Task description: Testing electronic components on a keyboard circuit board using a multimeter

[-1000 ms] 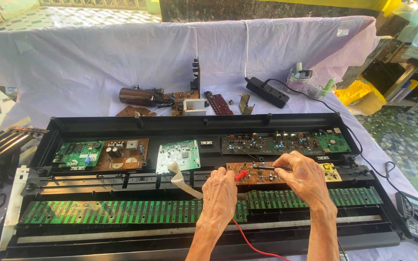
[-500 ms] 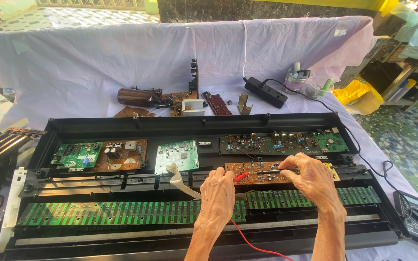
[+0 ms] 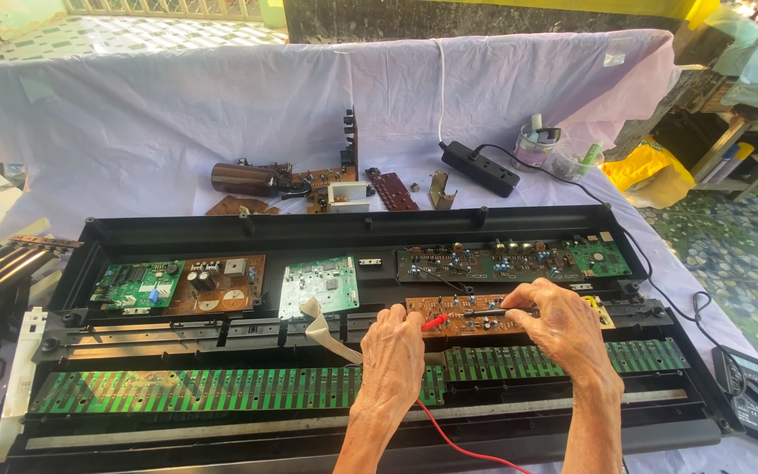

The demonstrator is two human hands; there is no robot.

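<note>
While both hands work over an opened electronic keyboard case lying on a cloth-covered counter, the view looks down from the person's head. The left hand has its grip closed on a red test probe, whose tip points up and to the right onto a brown circuit board. A red lead trails from that hand toward the bottom edge. The right hand has its grip closed on a black test probe, which lies almost level and points left across the same brown board.

The board sits just ahead of both hands, in the middle-right part of the case, with its long axis running left to right. The two probe tips are near each other on the board, the red one to the left of the black one. The right hand rests over the board's right end and is the nearer of the two; the left hand sits just below its left end.

Below the hands runs a long green strip of key contacts. Further back in the case lie a green board, a pale green board with a flat ribbon cable, and a dark long board. A black multimeter lies at the far right, beside the case. Behind the case are a black power strip and a brown cylindrical part.
</note>
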